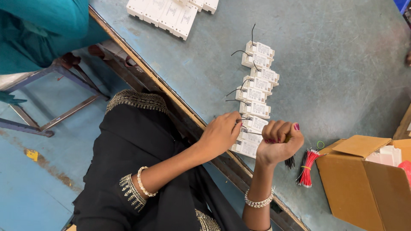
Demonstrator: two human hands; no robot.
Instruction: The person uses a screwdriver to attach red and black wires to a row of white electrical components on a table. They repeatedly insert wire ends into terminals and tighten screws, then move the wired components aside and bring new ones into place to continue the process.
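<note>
A row of several small white rectangular boxes [255,85] with thin black wires lies on the grey-blue table [334,64]. My left hand [220,133] pinches a thin wire at the near end of the row, beside the closest boxes [247,145]. My right hand [280,143] is closed in a fist around a slim yellowish tool, its tip pointing toward my left hand's fingertips. A bundle of black wires [290,162] sticks out just below my right hand.
A tied bundle of red wires [307,167] lies next to an open cardboard box [364,184] at the right. More white boxes [171,13] sit at the far edge. A person in teal [38,30] and a metal stool frame [64,85] are at the left.
</note>
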